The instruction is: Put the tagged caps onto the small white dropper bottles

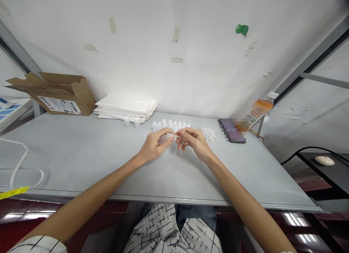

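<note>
The left forearm point(100, 187) and the right forearm point(242, 189) slant bare and inward, wrists roughly level, until the two grips nearly meet. The left grip point(155, 147) is pinched — forefinger above, thumb below. The right grip point(196, 142) curves in opposite — thumb bent toward the forefinger, other fingers curled loosely and hanging lower.

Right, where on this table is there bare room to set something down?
Left: between cable, paper stack and left hand. Right: between right hand, phone and the right edge of the table. Middle: between the forearms. Crowded: the back, from box to bottle, especially white pieces behind the hands.
</note>
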Tool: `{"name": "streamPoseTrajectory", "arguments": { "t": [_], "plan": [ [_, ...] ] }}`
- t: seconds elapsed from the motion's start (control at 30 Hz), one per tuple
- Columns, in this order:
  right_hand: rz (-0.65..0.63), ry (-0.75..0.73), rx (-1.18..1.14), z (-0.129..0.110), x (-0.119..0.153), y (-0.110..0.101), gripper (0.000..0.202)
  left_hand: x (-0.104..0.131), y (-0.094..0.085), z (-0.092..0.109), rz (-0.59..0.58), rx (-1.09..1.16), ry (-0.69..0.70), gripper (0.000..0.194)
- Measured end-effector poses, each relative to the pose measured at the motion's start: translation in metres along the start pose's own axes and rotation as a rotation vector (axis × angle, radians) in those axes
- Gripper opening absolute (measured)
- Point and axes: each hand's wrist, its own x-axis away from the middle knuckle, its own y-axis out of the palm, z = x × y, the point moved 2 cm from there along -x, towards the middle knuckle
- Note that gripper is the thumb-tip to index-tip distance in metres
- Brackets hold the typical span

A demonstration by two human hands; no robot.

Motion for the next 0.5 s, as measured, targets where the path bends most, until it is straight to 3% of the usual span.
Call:
{"name": "streamPoseTrajectory", "arguments": {
  "t": [0.5],
  "plan": [
    [-0.02,-0.047,0.169,-0.0011,0.0008,0.0023,0.031,0.0007,0.0024,-0.0031,-0.095,-0.089,-0.032,0.018]
  ]
}}
